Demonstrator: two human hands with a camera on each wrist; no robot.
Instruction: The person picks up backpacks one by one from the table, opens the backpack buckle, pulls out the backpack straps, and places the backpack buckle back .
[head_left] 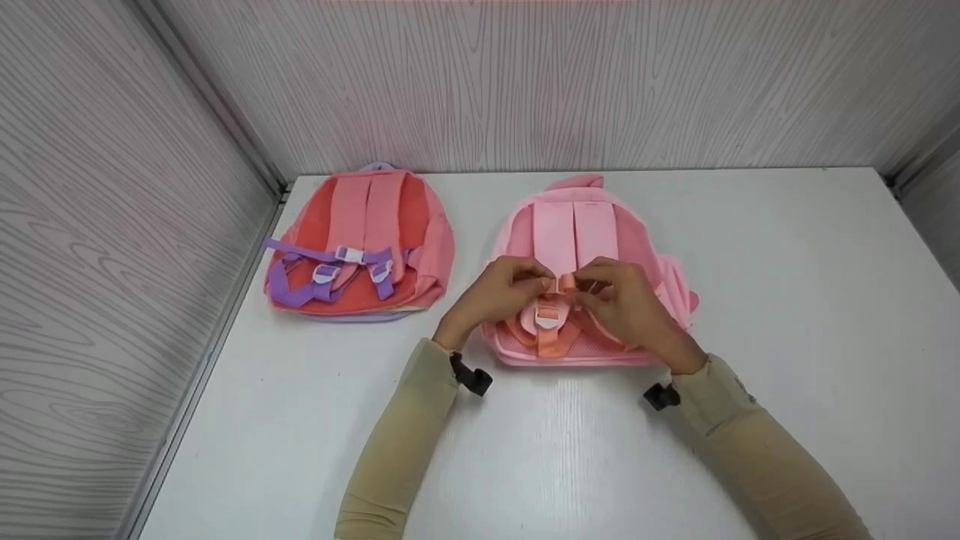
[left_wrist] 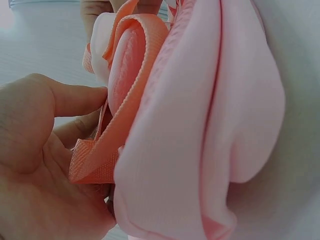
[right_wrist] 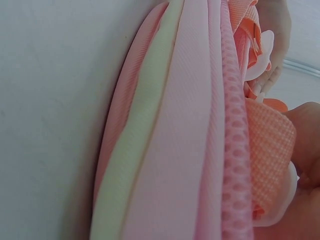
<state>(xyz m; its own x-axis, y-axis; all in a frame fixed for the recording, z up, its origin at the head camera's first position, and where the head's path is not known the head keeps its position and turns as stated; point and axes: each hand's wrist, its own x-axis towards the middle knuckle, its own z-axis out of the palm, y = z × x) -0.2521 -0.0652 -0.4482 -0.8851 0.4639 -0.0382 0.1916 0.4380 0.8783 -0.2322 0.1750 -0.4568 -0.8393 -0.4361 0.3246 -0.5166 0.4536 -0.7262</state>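
A pink backpack [head_left: 555,229] lies on its front with its padded shoulder straps facing up. Over its lower half, my left hand [head_left: 504,289] pinches one end of the orange chest strap [head_left: 568,283] between thumb and fingers. From the other side my right hand [head_left: 628,301] pinches the strap too, with the fingertips of both hands close together. The small clasp between them is mostly hidden by fingers. Just below is a white strap adjuster [head_left: 547,316] on orange webbing. In the left wrist view a loop of orange webbing [left_wrist: 152,40] curves past the left thumb.
To the left lies a coral backpack [head_left: 349,210], also straps up, its purple chest strap [head_left: 300,250] buckled across. Both bags are on a white table [head_left: 555,450]. Wood-grain panels [head_left: 480,90] stand behind and at the sides.
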